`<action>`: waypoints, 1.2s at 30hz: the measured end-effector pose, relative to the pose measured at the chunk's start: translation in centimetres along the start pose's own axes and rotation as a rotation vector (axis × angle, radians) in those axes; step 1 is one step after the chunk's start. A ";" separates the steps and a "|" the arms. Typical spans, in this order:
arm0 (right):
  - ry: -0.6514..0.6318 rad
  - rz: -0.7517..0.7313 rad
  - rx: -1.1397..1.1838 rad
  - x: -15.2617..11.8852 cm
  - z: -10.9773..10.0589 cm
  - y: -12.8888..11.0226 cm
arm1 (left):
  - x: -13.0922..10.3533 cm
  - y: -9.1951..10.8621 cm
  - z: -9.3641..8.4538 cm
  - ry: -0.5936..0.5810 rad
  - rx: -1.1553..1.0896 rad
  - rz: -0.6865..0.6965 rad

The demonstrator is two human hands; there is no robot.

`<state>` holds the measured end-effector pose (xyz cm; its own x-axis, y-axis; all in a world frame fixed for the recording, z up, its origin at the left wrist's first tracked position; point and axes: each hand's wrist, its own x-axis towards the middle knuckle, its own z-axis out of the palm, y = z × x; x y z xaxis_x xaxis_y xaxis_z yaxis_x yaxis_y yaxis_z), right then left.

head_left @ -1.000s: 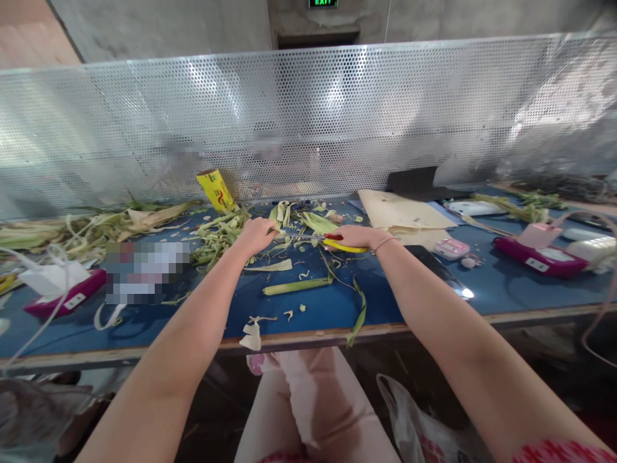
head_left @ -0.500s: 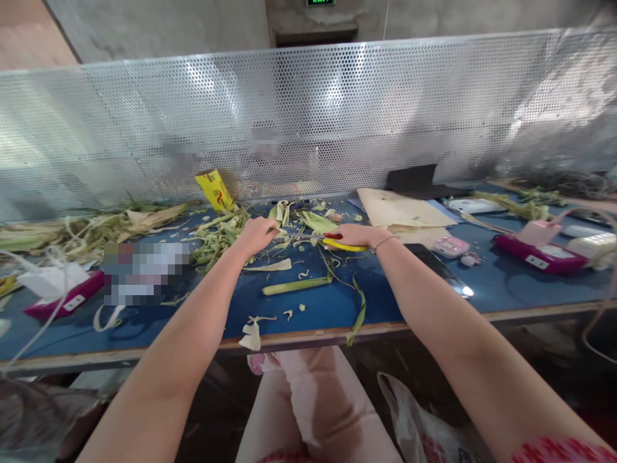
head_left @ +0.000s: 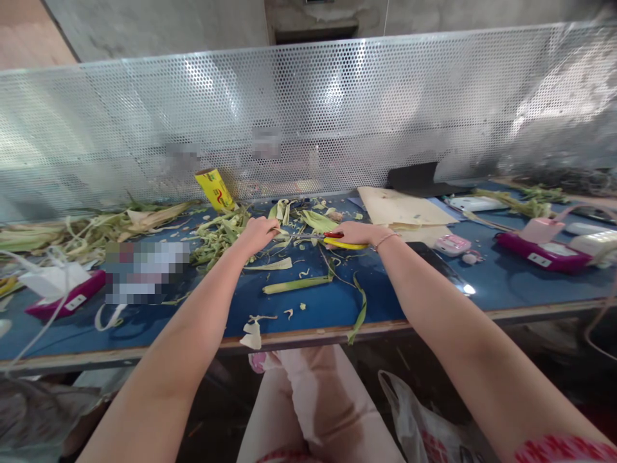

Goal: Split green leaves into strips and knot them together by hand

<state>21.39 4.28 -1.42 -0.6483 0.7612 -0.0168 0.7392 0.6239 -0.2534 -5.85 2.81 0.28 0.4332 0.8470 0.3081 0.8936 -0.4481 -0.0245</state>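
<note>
My right hand (head_left: 354, 234) is closed around the handles of a pair of scissors with red and yellow grips (head_left: 346, 245). The metal blades point left, toward my left hand (head_left: 260, 233). Pinched in the left fingers is a small pale strip of corn husk; its tip lies beside the blade ends, and whether they touch I cannot tell. Green husk leaves (head_left: 317, 222) lie just behind the scissors. A heap of cut husk pieces (head_left: 216, 235) sits left of my left hand. Nearer me, a flat green husk strip (head_left: 296, 285) rests on the blue table (head_left: 308, 315).
A yellow cardboard tube (head_left: 214, 190) leans by the perforated metal screen (head_left: 308, 116). Brown paper sheets (head_left: 402, 209), a dark phone (head_left: 436, 267) and a pink case (head_left: 452, 245) lie to the right. Purple power strips (head_left: 542, 252) with cables stand at both sides.
The view has tipped slightly downward, so the green exit sign has nearly left the top edge. Both hands and the scissors stay almost in place.
</note>
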 end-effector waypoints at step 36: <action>0.793 -0.035 0.520 0.9 -0.2 -9.8 | -0.5 7.1 -2.1 0.503 -1.334 -0.400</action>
<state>13.59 -1.05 1.22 -0.2144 0.7607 0.6126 0.4241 0.6375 -0.6432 0.09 -1.38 1.95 -0.1440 0.9136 0.3803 0.0554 -0.3762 0.9249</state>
